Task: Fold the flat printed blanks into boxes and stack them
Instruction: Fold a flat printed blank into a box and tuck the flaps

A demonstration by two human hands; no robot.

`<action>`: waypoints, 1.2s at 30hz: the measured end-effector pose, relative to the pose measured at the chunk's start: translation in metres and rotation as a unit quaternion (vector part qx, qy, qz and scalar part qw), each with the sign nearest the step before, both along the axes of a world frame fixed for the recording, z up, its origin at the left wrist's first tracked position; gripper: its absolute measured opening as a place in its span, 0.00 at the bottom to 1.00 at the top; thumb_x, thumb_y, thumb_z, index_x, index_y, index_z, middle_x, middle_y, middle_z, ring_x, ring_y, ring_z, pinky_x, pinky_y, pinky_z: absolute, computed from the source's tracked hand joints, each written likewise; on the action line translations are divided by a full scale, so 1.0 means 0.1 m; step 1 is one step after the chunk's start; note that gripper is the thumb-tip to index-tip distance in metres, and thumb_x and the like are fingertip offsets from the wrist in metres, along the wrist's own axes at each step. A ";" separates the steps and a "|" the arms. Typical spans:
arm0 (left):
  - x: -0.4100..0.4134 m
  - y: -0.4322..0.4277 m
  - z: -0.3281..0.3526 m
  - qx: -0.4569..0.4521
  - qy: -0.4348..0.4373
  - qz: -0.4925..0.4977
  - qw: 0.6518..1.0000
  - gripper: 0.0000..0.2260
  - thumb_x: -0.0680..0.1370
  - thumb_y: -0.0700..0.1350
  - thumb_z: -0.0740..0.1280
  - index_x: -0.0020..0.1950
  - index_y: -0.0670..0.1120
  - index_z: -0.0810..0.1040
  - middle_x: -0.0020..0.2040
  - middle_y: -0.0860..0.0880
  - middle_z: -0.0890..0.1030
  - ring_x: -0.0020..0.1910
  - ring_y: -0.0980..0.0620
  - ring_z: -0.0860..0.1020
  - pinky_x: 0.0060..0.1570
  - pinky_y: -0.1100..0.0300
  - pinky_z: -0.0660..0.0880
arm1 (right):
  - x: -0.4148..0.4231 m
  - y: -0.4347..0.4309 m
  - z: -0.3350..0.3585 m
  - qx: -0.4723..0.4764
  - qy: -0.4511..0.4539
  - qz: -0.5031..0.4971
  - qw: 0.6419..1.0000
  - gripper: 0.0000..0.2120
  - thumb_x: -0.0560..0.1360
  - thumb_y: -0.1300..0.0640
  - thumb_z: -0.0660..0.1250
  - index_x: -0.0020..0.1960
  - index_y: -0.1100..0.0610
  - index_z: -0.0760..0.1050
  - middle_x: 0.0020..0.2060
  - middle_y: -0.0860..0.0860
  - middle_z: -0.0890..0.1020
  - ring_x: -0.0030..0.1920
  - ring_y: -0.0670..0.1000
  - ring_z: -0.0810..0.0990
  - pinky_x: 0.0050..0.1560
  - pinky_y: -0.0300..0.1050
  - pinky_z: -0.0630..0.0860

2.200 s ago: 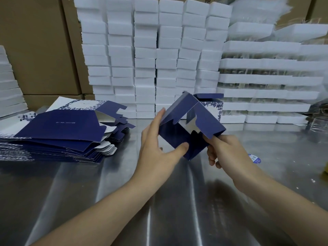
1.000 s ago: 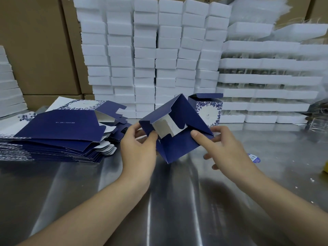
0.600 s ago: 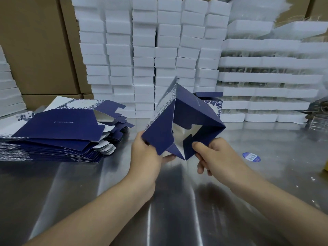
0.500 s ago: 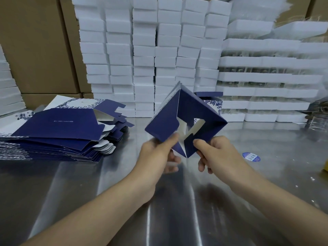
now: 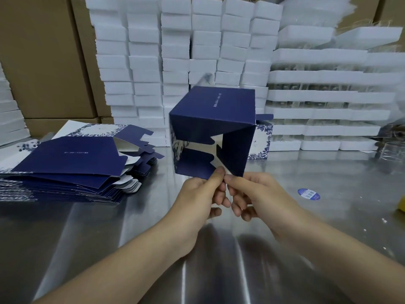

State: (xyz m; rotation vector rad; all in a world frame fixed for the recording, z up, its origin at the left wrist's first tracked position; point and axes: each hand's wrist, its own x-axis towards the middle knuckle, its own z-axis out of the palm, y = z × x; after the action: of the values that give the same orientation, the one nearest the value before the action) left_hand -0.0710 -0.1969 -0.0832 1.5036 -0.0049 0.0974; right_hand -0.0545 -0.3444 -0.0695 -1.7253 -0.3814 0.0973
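Observation:
A dark blue box [image 5: 219, 115] is held up above the steel table [image 5: 109, 227], its bottom end facing me with the flaps partly folded in and a white gap between them. My left hand [image 5: 197, 198] pinches the box's lower edge with thumb and fingers. My right hand [image 5: 252, 194] pinches the same edge just to the right, thumbs almost touching. A pile of flat blue-and-white printed blanks [image 5: 72, 163] lies at the left. One folded box [image 5: 262, 139] with a floral side stands behind the held one, mostly hidden.
White foam blocks [image 5: 175, 51] are stacked high along the back, with foam trays [image 5: 328, 102] to their right and brown cartons [image 5: 39, 58] at the left. A round blue sticker [image 5: 308, 194] lies on the table at the right, and a yellow object [image 5: 402, 205] shows at the right edge.
The box has been turned from a diamond tilt to sit square, with its bottom facing me. Both hands have slid to the lower edge and come together there.

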 end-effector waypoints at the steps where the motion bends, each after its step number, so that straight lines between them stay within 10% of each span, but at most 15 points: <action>1: 0.00 -0.01 0.01 -0.005 0.008 0.009 1.000 0.22 0.83 0.60 0.66 0.33 0.50 0.80 0.30 0.49 0.77 0.32 0.54 0.79 0.41 0.57 0.73 | 0.00 0.01 0.00 0.012 -0.001 -0.011 1.000 0.17 0.84 0.55 0.66 0.36 0.56 0.72 0.22 0.50 0.72 0.24 0.48 0.74 0.25 0.38 0.66; 18: 0.04 0.07 0.04 -0.075 0.005 0.109 0.991 0.17 0.86 0.50 0.60 0.37 0.49 0.70 0.27 0.53 0.67 0.28 0.55 0.74 0.39 0.57 0.69 | 0.07 -0.06 0.05 0.110 0.038 -0.042 0.992 0.13 0.80 0.54 0.67 0.38 0.55 0.72 0.25 0.49 0.68 0.26 0.50 0.71 0.28 0.40 0.65; 27: 0.05 0.16 0.00 -0.010 0.019 -0.010 1.000 0.05 0.79 0.48 0.73 0.52 0.49 0.81 0.40 0.53 0.81 0.39 0.55 0.83 0.38 0.60 0.74 | 0.19 -0.16 0.07 0.141 -0.037 -0.141 0.979 0.18 0.80 0.58 0.67 0.32 0.55 0.71 0.22 0.50 0.65 0.23 0.51 0.65 0.26 0.40 0.63; 33: 0.14 0.29 -0.03 0.047 -0.147 0.121 0.981 0.37 0.78 0.35 0.73 0.74 0.70 0.64 0.62 0.65 0.76 0.52 0.71 0.80 0.44 0.68 0.80 | 0.25 -0.29 0.08 -0.006 -0.175 -0.196 0.965 0.18 0.75 0.52 0.65 0.32 0.60 0.65 0.24 0.52 0.67 0.24 0.50 0.68 0.28 0.40 0.64; 36: 0.13 0.30 -0.04 0.154 -0.205 0.100 0.961 0.37 0.74 0.39 0.78 0.71 0.73 0.70 0.70 0.64 0.71 0.61 0.76 0.73 0.53 0.71 0.76 | 0.25 -0.32 0.07 -0.065 -0.206 -0.220 0.951 0.18 0.78 0.56 0.65 0.38 0.68 0.64 0.28 0.64 0.68 0.27 0.50 0.66 0.25 0.39 0.60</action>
State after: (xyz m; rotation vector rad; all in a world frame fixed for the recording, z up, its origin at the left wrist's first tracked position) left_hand -0.0576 -0.1673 -0.0875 1.7676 -0.2098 0.5933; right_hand -0.0296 -0.3767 -0.0629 -1.9215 -0.2871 -0.5804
